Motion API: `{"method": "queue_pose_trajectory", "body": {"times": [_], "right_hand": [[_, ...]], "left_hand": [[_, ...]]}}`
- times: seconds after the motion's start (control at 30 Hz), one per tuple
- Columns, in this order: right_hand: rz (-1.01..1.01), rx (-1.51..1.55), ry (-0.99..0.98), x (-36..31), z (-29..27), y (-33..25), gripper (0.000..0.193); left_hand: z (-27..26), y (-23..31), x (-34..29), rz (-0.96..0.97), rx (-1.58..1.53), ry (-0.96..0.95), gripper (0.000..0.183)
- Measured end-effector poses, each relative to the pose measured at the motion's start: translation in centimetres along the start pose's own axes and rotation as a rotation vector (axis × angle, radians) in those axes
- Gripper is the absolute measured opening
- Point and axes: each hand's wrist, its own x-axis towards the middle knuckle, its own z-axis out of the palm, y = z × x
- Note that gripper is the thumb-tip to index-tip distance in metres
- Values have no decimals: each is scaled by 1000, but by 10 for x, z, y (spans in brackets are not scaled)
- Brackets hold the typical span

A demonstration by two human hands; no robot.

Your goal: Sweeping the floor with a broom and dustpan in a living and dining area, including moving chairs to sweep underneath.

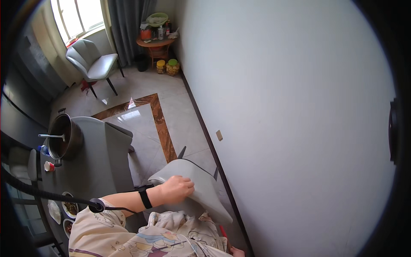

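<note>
My left hand [177,189], with a black watch [145,197] on its wrist, is closed in a loose fist over a light grey chair [209,195]. The fingertips are curled out of sight, so whatever they may hold is hidden. At the lower edge my right hand [236,252] shows only in part, its fingers bent. A thin red strip [223,231] runs close beside it; its kind cannot be made out. Dark legs of the chair stick out toward the wall. My patterned clothing covers the chair's near part.
On the left, a grey table [96,150] bears a large pot [75,139] with a ladle [51,136], a red-and-white cup [49,166] and dishes of food [70,205]. Another grey chair [96,62] stands by the window. A round side table [156,43] fills the far corner. The white wall [299,107] bounds the right.
</note>
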Motion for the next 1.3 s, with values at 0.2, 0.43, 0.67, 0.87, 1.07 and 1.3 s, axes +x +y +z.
{"method": "queue_pose_trajectory", "body": {"times": [0.2, 0.43, 0.67, 0.87, 1.07, 1.3], "right_hand": [[-81, -40, -23, -11, 24, -68, 34], [-148, 48, -88, -3, 23, -181, 37], [-177, 151, -158, 119, 18, -296, 39], [-234, 202, -251, 190, 19, -397, 31], [-362, -75, -169, 221, 48, -507, 32], [-479, -447, -23, 225, 100, -661, 27]], "left_hand": [[-47, -68, -5, -137, 131, 181, 14], [-116, -160, 11, -330, 320, 312, 13], [-192, -261, 45, -498, 490, 328, 16], [-261, -335, 77, -738, 600, 407, 23], [-307, -428, 94, -812, 663, 464, 29], [-336, -585, 87, -965, 613, 449, 30]]}}
